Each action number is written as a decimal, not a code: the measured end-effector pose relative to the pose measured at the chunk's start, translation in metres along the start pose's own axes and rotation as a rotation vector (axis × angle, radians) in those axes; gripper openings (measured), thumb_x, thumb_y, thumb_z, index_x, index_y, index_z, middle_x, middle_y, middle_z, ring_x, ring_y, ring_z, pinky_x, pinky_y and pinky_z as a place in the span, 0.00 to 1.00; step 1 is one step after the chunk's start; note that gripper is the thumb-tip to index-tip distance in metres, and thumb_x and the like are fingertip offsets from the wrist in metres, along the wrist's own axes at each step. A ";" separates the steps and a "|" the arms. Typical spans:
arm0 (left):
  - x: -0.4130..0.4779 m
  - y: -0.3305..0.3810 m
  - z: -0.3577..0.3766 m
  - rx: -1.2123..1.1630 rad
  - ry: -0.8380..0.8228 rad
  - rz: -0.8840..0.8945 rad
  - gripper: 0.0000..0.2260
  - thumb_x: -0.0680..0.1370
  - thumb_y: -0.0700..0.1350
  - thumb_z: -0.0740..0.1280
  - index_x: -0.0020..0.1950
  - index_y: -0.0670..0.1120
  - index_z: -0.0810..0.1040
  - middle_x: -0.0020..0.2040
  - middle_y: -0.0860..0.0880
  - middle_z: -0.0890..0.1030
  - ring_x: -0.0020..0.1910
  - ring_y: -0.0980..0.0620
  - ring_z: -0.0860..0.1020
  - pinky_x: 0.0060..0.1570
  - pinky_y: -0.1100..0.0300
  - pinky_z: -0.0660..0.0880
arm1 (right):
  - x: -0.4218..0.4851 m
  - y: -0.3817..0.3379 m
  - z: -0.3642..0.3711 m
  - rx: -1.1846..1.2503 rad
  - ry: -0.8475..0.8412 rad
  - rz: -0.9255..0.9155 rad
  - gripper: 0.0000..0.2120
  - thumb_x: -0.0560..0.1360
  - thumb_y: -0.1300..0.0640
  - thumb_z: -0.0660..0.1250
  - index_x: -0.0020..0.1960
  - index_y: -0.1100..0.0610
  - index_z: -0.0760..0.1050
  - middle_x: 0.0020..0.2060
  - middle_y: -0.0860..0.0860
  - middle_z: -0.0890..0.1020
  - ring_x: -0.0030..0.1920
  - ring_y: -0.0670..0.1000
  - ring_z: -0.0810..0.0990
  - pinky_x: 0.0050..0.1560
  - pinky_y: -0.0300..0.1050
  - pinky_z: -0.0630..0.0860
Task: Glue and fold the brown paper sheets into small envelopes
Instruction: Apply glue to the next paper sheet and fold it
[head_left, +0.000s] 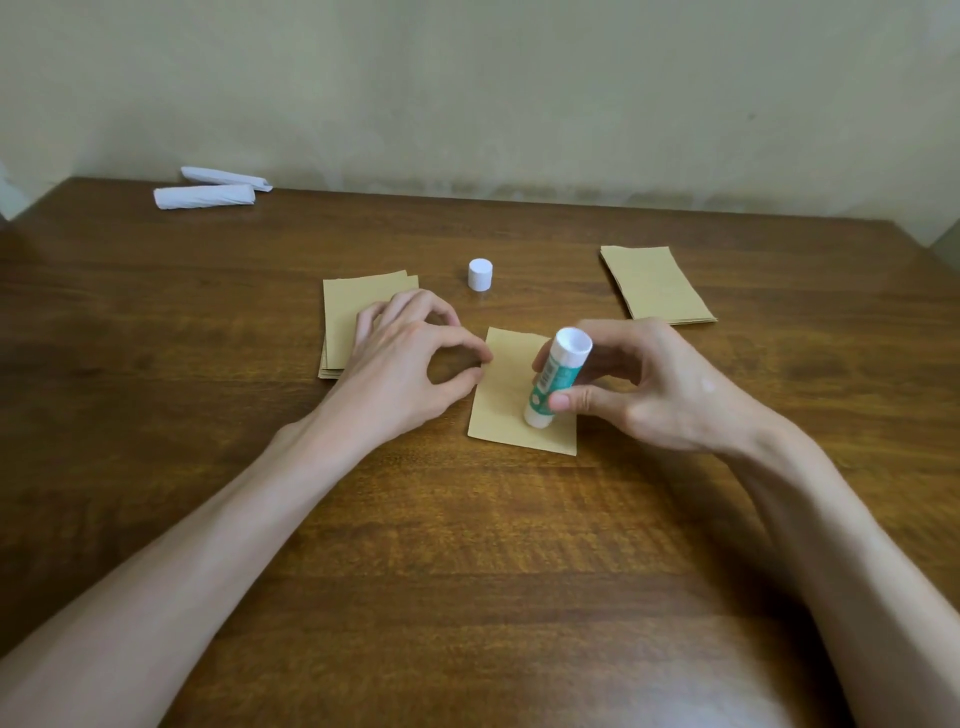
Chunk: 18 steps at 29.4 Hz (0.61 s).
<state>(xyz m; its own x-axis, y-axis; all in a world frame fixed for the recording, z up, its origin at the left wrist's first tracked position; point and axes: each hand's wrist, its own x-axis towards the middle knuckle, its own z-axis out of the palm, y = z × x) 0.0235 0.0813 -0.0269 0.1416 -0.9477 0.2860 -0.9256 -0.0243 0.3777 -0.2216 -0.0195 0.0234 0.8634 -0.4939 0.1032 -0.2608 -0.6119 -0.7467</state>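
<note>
A single brown paper sheet (506, 395) lies flat on the wooden table (467, 545) in front of me. My right hand (649, 384) grips a white and green glue stick (556, 379) between thumb and fingers, its tip pressed down on the sheet near the lower middle. My left hand (410, 358) pinches the sheet's left edge with thumb and index finger. Its other fingers rest on a stack of brown sheets (353, 317) to the left. The glue stick's white cap (479, 274) stands upright behind the sheet.
A second stack of brown paper pieces (657, 286) lies at the right rear. Two white rolled paper bundles (208, 189) lie at the far left corner, close to the wall. The table's far edge meets a pale wall.
</note>
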 end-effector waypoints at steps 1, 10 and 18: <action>0.000 0.000 0.001 -0.001 0.001 0.002 0.09 0.79 0.60 0.70 0.58 0.66 0.82 0.59 0.60 0.71 0.69 0.57 0.65 0.70 0.53 0.53 | 0.000 0.000 -0.001 0.029 0.045 -0.007 0.12 0.76 0.55 0.76 0.59 0.56 0.83 0.55 0.45 0.86 0.58 0.44 0.85 0.60 0.41 0.81; -0.001 -0.002 0.005 -0.021 0.052 0.024 0.08 0.78 0.58 0.71 0.56 0.65 0.83 0.57 0.60 0.72 0.67 0.59 0.65 0.70 0.55 0.52 | 0.012 0.006 0.011 0.022 0.378 0.040 0.12 0.77 0.55 0.76 0.58 0.59 0.81 0.52 0.44 0.86 0.55 0.41 0.85 0.56 0.34 0.80; 0.000 -0.001 0.004 -0.041 0.040 0.003 0.09 0.79 0.60 0.68 0.57 0.63 0.84 0.58 0.60 0.72 0.68 0.58 0.65 0.70 0.56 0.50 | 0.011 0.005 0.011 0.056 0.437 0.107 0.14 0.77 0.50 0.76 0.59 0.55 0.82 0.53 0.42 0.86 0.54 0.41 0.84 0.57 0.35 0.80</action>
<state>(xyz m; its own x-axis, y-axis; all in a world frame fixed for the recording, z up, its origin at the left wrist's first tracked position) 0.0231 0.0802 -0.0312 0.1535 -0.9342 0.3221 -0.9110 -0.0075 0.4124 -0.2087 -0.0216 0.0133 0.5659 -0.7746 0.2824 -0.3047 -0.5148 -0.8013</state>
